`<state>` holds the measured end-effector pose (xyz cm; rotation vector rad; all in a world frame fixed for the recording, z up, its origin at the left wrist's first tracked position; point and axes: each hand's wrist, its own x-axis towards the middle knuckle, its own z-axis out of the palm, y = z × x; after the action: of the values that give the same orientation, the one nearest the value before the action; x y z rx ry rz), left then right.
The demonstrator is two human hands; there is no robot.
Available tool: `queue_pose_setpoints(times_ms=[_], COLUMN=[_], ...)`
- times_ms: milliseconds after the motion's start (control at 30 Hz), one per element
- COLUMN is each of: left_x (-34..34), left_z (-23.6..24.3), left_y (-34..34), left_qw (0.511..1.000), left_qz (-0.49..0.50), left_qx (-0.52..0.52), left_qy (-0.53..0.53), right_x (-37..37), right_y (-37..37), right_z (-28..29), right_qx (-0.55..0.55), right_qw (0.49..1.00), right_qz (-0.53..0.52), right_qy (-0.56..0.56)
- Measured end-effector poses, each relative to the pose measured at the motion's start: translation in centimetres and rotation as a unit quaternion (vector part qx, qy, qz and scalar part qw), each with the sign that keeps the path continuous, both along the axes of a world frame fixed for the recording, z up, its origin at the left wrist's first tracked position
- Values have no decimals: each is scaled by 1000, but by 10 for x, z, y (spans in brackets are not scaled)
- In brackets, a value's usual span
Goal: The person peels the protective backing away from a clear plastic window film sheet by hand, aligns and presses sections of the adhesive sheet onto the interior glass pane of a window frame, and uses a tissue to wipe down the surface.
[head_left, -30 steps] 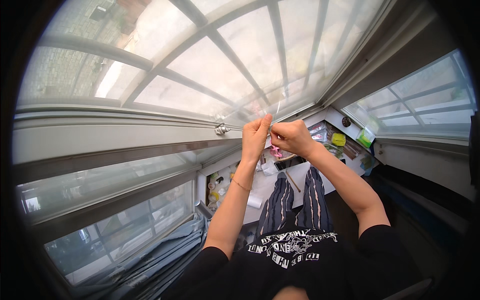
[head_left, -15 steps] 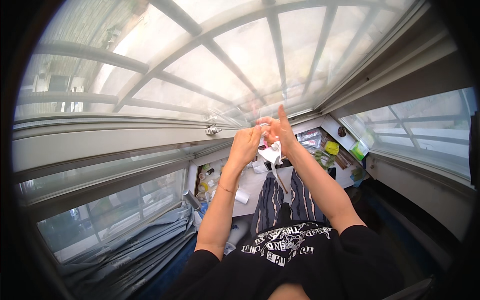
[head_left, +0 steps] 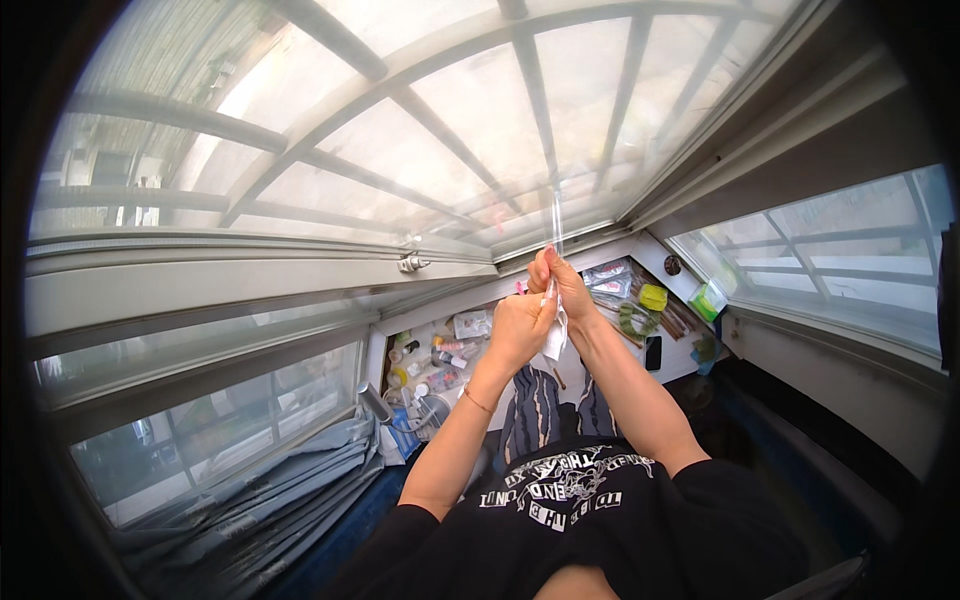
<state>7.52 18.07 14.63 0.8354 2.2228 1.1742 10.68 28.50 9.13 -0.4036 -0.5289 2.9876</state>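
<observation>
My left hand [head_left: 521, 328] and my right hand [head_left: 566, 285] are closed and held together in front of the window, above the sill. A white tissue [head_left: 556, 342] hangs down between them, pinched by the left fingers. From the top of my right fist a thin, clear rod-like piece [head_left: 557, 215] points up toward the glass. Its lower end is hidden in the fingers, so I cannot tell whether the tissue is wrapped round it.
Small bottles and packets [head_left: 447, 350] crowd the white sill on the left. To the right lie a yellow packet [head_left: 653, 297], a green pack [head_left: 708, 300] and a dark phone [head_left: 653, 353]. A window latch [head_left: 412, 263] juts from the frame. Grey curtain [head_left: 290, 485] hangs lower left.
My right hand has closed from spread fingers into a fist. The tissue is more bunched and hangs narrower, and the clear rod now stands upright above the hands. The view has shifted slightly.
</observation>
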Motion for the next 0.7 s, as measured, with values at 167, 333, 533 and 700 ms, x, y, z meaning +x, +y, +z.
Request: queue_pose_setpoints(times_ms=[167,333,533,700], left_x=[14,31,51,73], left_z=[5,8,11,15], left_y=[1,-1,-2,-2], left_qw=[997,995,993,986], left_qz=[-34,-61,-102,-146], left_qx=[10,-5,-13,-16], left_qy=[63,78,60,73], right_x=[20,40,66,92], right_y=[-4,-8,-12,-18], right_z=[2,1,2,1], right_qx=[-36,-30,-49,-53], right_qw=[999,998,995,991], right_qz=[-21,-38,-66,-102], right_qy=[23,28,62,73])
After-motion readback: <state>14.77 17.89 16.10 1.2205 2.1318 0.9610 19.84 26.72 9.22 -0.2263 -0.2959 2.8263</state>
